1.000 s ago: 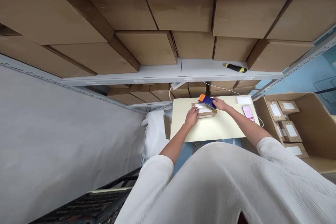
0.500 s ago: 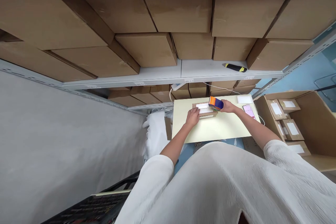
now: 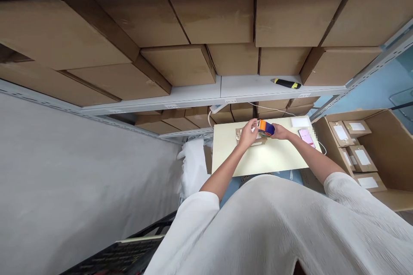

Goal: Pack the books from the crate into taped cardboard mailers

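On the pale yellow tabletop (image 3: pixel 271 157) lies a small cardboard box (image 3: pixel 238 134) with a white label, partly covered by my hands. My right hand (image 3: pixel 280 132) is wrapped round the back of an orange and blue tape dispenser (image 3: pixel 266 127), held over the box's right end. My left hand (image 3: pixel 249 134) is above the box, its fingers curled in at the orange front of the dispenser. Whatever lies between those fingertips is too small to make out.
A phone (image 3: pixel 306 137) and a white stack (image 3: pixel 300 122) occupy the table's right side. Beyond stands a large open carton (image 3: pixel 392 154) with several labelled boxes. A utility knife (image 3: pixel 286 83) lies on the shelf (image 3: pixel 238 86), before large cardboard boxes (image 3: pixel 179 65). White wrapping (image 3: pixel 194 163) hangs left.
My left hand has left the box's left part and moved right and up to the front of the tape dispenser. My right hand still holds the dispenser in nearly the same place.
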A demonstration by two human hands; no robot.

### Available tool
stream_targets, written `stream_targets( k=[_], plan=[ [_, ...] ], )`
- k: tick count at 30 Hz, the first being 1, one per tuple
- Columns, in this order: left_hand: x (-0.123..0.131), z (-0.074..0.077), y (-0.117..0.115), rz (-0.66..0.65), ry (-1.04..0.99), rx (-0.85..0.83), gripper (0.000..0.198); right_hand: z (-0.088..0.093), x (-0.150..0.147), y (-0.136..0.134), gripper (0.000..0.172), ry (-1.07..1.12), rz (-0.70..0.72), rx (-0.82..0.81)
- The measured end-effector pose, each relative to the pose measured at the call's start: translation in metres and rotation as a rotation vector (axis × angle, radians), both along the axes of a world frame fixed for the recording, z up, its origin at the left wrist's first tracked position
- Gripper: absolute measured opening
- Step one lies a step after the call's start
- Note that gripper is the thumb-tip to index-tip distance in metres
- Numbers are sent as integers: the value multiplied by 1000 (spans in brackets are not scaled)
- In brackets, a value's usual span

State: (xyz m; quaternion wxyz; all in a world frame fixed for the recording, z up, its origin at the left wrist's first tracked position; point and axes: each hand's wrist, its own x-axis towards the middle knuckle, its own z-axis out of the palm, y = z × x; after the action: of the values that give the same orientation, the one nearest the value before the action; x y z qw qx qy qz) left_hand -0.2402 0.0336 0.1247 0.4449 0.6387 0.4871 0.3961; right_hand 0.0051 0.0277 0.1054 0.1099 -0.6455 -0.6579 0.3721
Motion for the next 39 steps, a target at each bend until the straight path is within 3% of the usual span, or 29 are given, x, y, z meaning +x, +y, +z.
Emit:
stream_targets(
  k=[12,18,23,27,32,39],
  plan=[
    [3,-2,-1,23,-35,-178,54,-5,-2,2,39,-86,70,32],
    [-1,-12,2,196,-121,-274,46,-2,-5,1,37,-121,104,46],
    [0,-26,13,375,-196,-411,54,2,-12,1,36,-187,131,72],
    [-3,-32,16,473,-226,-421,53,10,-19,-1,35,-147,118,77],
    [-19,-30,13,492,-259,-416,49,27,-25,-5,38,-12,139,69],
    [-31,-31,13,513,-347,-376,44,45,-33,8,35,-71,197,72]
  ],
)
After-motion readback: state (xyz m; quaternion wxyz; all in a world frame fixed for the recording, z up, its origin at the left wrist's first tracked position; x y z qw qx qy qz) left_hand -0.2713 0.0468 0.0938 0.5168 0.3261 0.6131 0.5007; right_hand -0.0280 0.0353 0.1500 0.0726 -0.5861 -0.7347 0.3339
